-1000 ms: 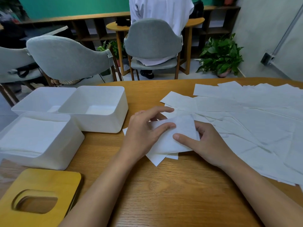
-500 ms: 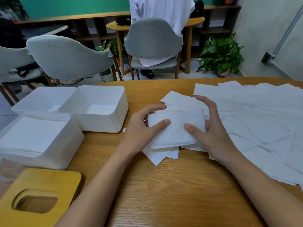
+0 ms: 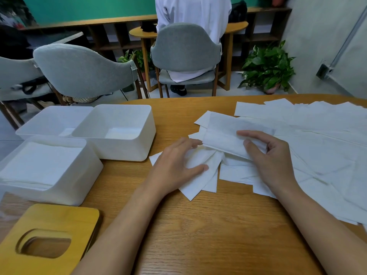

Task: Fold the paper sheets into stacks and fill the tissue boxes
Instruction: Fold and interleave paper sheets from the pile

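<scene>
Paper sheet [image 3: 228,133], newly drawn off the loose sheets [image 3: 317,145] beside the right hand [image 3: 272,155], is pinched between its thumb and fingers, while the left hand [image 3: 174,165] lies flat and spread on the folded pile [image 3: 200,179], likely ready for another fold.

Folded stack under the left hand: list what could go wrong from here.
1. The folded stack lies fanned out under the left hand; it may splay more and not fit the open box.
2. The right hand pinches one sheet above the loose sheets; it might drag others along.
</scene>
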The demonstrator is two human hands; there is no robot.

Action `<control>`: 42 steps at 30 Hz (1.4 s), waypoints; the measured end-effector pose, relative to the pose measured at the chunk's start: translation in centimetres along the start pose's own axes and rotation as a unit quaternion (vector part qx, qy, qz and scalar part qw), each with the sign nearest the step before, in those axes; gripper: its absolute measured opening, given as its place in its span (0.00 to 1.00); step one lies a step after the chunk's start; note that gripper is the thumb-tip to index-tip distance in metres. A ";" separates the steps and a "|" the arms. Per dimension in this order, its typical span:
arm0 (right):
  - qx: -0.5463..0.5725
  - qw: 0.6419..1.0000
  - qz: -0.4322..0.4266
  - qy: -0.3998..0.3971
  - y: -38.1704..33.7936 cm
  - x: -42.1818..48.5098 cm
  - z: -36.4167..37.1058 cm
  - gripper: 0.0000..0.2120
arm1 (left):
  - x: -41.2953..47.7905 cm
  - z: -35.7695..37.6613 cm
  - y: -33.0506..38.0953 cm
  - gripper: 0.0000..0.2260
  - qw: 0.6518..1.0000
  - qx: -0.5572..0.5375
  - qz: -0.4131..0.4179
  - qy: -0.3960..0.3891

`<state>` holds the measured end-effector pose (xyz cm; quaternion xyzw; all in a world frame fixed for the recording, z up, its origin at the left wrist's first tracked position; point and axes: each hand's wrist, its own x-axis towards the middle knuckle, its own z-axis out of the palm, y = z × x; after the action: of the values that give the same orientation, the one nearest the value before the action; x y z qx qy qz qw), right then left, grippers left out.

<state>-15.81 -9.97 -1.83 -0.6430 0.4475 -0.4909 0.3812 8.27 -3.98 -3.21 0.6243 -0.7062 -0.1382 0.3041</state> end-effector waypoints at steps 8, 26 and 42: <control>-0.027 0.999 -0.037 0.016 -0.1 -0.1 -0.1 0.15 | -0.3 -0.7 1.1 0.07 0.990 0.065 0.062 0.107; 0.064 0.992 0.001 -0.110 -1.7 -0.8 0.3 0.10 | -0.3 -2.3 3.5 0.05 0.966 -0.220 -0.009 0.134; 0.122 0.975 0.040 -0.179 -2.5 -1.6 1.0 0.15 | -0.4 -2.6 4.5 0.11 0.940 -0.323 -0.048 0.104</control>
<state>-14.55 -7.65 -0.22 -0.6505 0.3337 -0.4030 0.5505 6.27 -2.32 1.26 0.5365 -0.5577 -0.3076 0.5537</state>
